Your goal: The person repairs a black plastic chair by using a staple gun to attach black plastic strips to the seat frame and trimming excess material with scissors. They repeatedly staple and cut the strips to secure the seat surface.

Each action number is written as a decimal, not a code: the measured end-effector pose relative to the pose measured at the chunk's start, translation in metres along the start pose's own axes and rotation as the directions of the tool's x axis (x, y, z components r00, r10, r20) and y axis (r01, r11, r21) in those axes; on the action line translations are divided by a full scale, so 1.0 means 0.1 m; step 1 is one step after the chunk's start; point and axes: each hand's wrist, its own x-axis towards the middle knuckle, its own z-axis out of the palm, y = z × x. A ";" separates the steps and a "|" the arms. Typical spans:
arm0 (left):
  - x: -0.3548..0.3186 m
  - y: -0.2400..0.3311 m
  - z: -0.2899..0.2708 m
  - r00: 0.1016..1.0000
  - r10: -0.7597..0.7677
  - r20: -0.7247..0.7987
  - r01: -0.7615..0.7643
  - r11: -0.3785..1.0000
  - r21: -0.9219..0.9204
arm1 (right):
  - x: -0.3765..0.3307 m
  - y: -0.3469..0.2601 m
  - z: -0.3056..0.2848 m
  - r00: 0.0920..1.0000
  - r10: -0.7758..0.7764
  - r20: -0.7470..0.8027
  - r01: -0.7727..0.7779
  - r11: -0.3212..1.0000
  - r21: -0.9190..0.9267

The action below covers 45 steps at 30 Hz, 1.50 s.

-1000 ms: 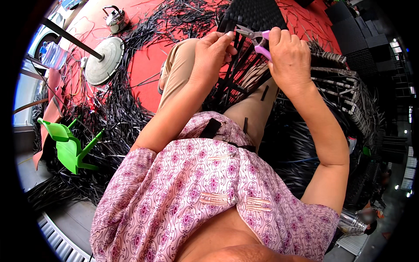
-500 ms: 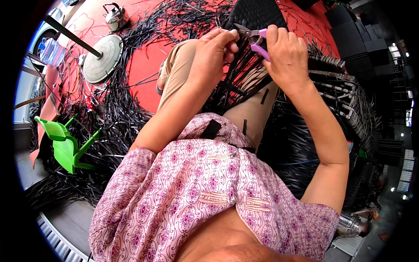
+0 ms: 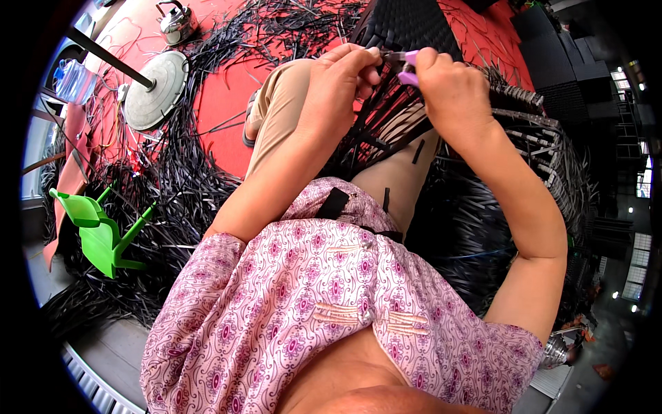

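Observation:
My right hand (image 3: 456,91) is closed around the purple handles of a pair of cutting snips (image 3: 408,76). The snips' dark blades point left, and their tips come up close to my left hand (image 3: 345,74). That hand's thumb and fingertips are pinched together; whatever lies in the pinch is too small to make out. Just beyond both hands stands a black woven piece (image 3: 407,26) of flat strips. Long loose black strips (image 3: 379,124) run down from it between my knees.
Heaps of black strips (image 3: 165,165) cover much of the red floor covering (image 3: 224,103). At left are a green plastic chair (image 3: 103,234), a round grey base (image 3: 156,90) with a pole, and a metal kettle (image 3: 176,24). A strip-wound frame (image 3: 538,131) stands at right.
The snips' handles have come together in my right hand, and the blades, apart before, look closer. My right forearm has swung slightly outward to the right. My left hand stays nearly in place.

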 end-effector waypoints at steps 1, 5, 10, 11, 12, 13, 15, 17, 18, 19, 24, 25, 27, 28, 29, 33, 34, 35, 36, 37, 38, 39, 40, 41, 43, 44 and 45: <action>-0.03 0.01 0.00 0.997 0.056 0.052 -0.060 0.995 0.083 | -0.02 -0.01 0.00 1.000 -0.009 -0.027 0.009 1.000 0.006; -0.24 0.12 -0.12 0.957 -0.117 0.264 0.001 0.916 0.402 | -0.28 -0.05 -0.31 0.994 0.089 0.063 -0.101 0.969 0.225; -0.31 0.14 -0.35 0.820 -0.253 0.513 -0.358 0.472 0.806 | -1.10 0.07 -0.37 0.881 0.460 0.105 -0.451 0.756 0.473; -0.29 0.14 -0.43 0.864 -0.339 0.372 -0.175 0.491 0.853 | -1.32 0.10 -0.33 0.813 0.575 0.097 -0.550 0.702 0.452; -0.28 0.11 -0.49 0.889 -0.272 0.367 -0.152 0.582 0.799 | -1.55 0.13 -0.25 0.751 0.659 0.051 -0.610 0.661 0.438; -0.29 0.12 -0.53 0.906 -0.132 0.403 -0.227 0.652 0.723 | -1.76 0.14 -0.22 0.669 0.743 0.033 -0.688 0.602 0.405; -0.13 0.12 -0.69 0.972 0.010 0.235 -0.191 0.618 0.763 | -2.23 0.13 -0.22 0.457 0.888 0.058 -0.858 0.422 0.292; -0.01 0.11 -0.70 0.958 0.178 0.224 -0.286 0.606 0.742 | -2.65 0.11 -0.30 0.269 0.958 0.096 -0.954 0.252 0.164; 0.05 0.06 -0.64 0.952 0.217 0.218 -0.307 0.650 0.695 | -2.86 0.11 -0.33 0.191 0.980 0.058 -0.977 0.184 0.106; 0.07 0.04 -0.63 0.946 0.261 0.193 -0.322 0.683 0.655 | -3.06 0.08 -0.33 0.123 0.992 0.028 -0.990 0.121 0.065; 0.16 -0.11 -0.59 0.905 0.410 0.115 -0.397 0.717 0.573 | -3.86 0.19 -0.32 -0.378 0.901 0.214 -0.925 -0.375 -0.057; 0.17 -0.10 -0.55 0.901 0.407 0.152 -0.412 0.687 0.598 | -4.17 0.16 -0.31 -0.393 0.907 0.152 -0.913 -0.366 -0.177; 0.12 -0.14 -0.53 0.912 0.380 0.156 -0.399 0.728 0.557 | -4.77 0.11 -0.21 -0.400 0.915 0.042 -0.850 -0.354 -0.391; 0.14 -0.17 -0.56 0.914 0.378 0.145 -0.393 0.745 0.539 | -4.83 0.11 -0.20 -0.515 0.854 0.075 -0.753 -0.410 -0.514; 0.18 -0.12 -0.64 0.918 0.375 0.129 -0.385 0.763 0.520 | -4.75 0.09 -0.17 -0.455 0.889 0.055 -0.763 -0.358 -0.538; 0.19 -0.03 -0.52 0.870 0.489 0.066 -0.453 0.739 0.498 | -4.33 0.20 -0.15 0.102 0.976 -0.191 -0.968 0.053 -0.243; 0.24 -0.05 -0.47 0.855 0.513 0.071 -0.480 0.734 0.480 | -4.01 0.20 -0.14 0.099 0.982 -0.162 -0.993 0.087 -0.080; 0.30 -0.07 -0.43 0.844 0.532 0.072 -0.502 0.733 0.460 | -3.78 0.25 -0.06 0.128 0.986 -0.106 -0.990 0.134 0.052; 0.33 -0.07 -0.39 0.830 0.550 0.088 -0.524 0.716 0.461 | -3.48 0.20 0.10 0.069 0.996 -0.047 -0.909 0.083 0.409; 0.42 -0.11 -0.39 0.823 0.560 0.097 -0.532 0.701 0.475 | -3.01 0.17 0.13 0.061 0.992 0.110 -0.794 -0.018 0.608; 0.47 -0.12 -0.36 0.832 0.546 0.102 -0.514 0.687 0.514 | -2.70 0.14 0.26 0.116 0.976 0.184 -0.656 -0.064 0.752; 0.54 -0.14 -0.29 0.848 0.517 0.114 -0.489 0.682 0.544 | -2.42 0.14 0.36 0.189 0.949 0.252 -0.574 -0.101 0.812; 0.56 -0.13 -0.19 0.847 0.518 0.114 -0.480 0.655 0.583 | -2.12 0.11 0.45 0.222 0.917 0.331 -0.481 -0.193 0.855; 0.60 -0.13 -0.08 0.834 0.539 0.115 -0.493 0.635 0.595 | -1.95 0.14 0.71 0.295 0.890 0.349 -0.353 -0.238 0.905; 0.63 -0.10 0.10 0.801 0.590 0.104 -0.511 0.583 0.632 | -1.45 0.19 0.96 0.361 0.775 0.518 -0.185 -0.485 0.855; 0.63 -0.12 0.15 0.799 0.584 0.144 -0.527 0.564 0.635 | -1.19 0.19 1.06 0.369 0.689 0.624 -0.120 -0.630 0.767; 0.65 -0.18 0.16 0.781 0.605 0.159 -0.510 0.469 0.722 | -0.93 0.15 1.14 0.334 0.626 0.705 -0.024 -0.742 0.670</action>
